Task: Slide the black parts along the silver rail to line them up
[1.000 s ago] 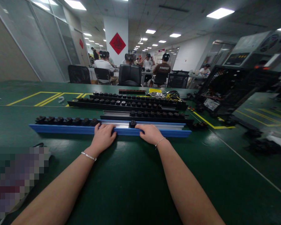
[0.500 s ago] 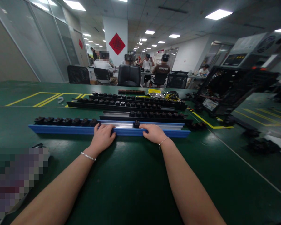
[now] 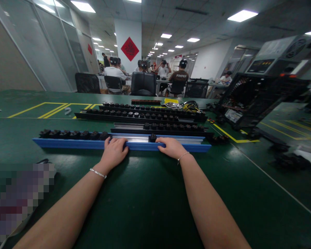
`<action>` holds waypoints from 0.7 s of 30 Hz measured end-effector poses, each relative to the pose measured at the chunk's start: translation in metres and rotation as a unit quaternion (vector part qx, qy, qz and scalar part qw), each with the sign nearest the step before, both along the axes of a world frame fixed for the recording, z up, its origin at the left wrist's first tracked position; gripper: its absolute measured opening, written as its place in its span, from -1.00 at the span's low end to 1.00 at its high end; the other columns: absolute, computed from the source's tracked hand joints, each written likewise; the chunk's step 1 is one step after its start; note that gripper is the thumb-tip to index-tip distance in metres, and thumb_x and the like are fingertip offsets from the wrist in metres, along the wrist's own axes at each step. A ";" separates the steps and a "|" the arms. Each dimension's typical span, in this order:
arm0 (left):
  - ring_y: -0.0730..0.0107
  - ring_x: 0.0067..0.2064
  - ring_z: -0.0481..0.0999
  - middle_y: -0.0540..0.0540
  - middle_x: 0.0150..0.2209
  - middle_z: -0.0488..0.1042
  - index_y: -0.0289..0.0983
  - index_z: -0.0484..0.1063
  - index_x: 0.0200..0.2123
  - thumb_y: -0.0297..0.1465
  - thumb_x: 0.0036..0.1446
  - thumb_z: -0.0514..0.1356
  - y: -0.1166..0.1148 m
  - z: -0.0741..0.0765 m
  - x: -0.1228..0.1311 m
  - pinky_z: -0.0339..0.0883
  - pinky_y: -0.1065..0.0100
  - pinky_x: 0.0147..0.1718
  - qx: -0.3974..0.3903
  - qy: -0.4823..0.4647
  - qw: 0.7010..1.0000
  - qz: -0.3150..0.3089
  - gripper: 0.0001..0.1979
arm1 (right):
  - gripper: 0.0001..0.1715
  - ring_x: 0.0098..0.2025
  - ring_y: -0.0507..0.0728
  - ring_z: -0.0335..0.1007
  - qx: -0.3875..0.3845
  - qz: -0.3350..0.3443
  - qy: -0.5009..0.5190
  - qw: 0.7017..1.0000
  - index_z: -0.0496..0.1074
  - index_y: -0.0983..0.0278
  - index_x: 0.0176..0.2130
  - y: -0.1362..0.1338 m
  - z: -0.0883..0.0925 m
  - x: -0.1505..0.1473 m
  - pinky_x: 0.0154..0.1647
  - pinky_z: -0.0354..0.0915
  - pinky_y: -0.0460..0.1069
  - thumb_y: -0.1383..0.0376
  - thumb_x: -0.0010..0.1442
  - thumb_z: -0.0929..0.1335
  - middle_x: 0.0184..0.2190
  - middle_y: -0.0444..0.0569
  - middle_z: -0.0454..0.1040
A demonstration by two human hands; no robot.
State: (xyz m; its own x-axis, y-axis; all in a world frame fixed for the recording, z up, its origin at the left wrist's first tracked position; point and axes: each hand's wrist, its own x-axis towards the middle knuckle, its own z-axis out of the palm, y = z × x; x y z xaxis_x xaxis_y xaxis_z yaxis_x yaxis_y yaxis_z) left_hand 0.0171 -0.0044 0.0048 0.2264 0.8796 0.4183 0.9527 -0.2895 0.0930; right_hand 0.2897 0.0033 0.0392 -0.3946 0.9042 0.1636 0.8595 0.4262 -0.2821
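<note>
A long blue rail (image 3: 75, 143) with a silver metal channel lies across the green table in front of me. My left hand (image 3: 114, 149) grips it left of the middle, fingers over the top and thumb at the front face. Several black blocks (image 3: 75, 134) sit in a row in the channel, the last one beside my left fingers. A single black block (image 3: 152, 138) stands apart further right. At its right side are the fingertips of my right hand (image 3: 172, 147), whose thumb lies against the rail's front. The tips of the fingers behind the rail are hidden.
Behind lie black rails (image 3: 129, 116) holding similar blocks. Further back are a metal dish (image 3: 172, 105), a yellow tray (image 3: 171, 100) and cables. An open computer case (image 3: 238, 100) stands at right. A blurred-out item (image 3: 23, 197) is at left. People sit at far tables.
My right hand and the single black block have shifted very slightly right along the rail. My left hand stays in place on the rail. The view has moved a little.
</note>
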 end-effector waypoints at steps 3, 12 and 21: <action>0.09 -0.02 0.42 -0.17 -0.15 0.53 -0.22 0.38 -0.08 -0.29 0.16 0.00 0.000 0.000 0.000 -0.07 -0.06 0.15 -0.001 -0.001 1.000 -0.001 -0.69 | -0.59 -0.01 0.17 0.41 -0.007 -0.004 -0.003 1.000 0.44 0.11 0.00 -0.001 0.001 0.001 0.01 0.29 0.05 0.24 0.14 0.28 -0.01 -0.12 0.49; 0.09 -0.03 0.42 -0.17 -0.15 0.53 -0.23 0.38 -0.08 -0.29 0.16 0.00 0.000 0.001 0.000 -0.08 -0.07 0.16 -0.002 0.000 1.000 -0.001 -0.69 | -0.61 0.00 0.15 0.39 -0.005 -0.006 0.001 1.000 0.45 0.11 -0.03 -0.001 0.003 0.011 0.05 0.26 0.03 0.26 0.13 0.28 0.00 -0.14 0.48; 0.09 -0.01 0.41 -0.18 -0.15 0.52 -0.23 0.38 -0.08 -0.27 0.17 -0.01 0.000 0.001 0.000 -0.07 -0.07 0.16 -0.014 0.003 1.000 0.003 -0.68 | -0.61 -0.01 0.15 0.41 0.019 0.005 0.008 1.000 0.46 0.15 -0.04 -0.002 0.001 0.009 0.06 0.27 0.05 0.28 0.13 0.29 -0.02 -0.11 0.50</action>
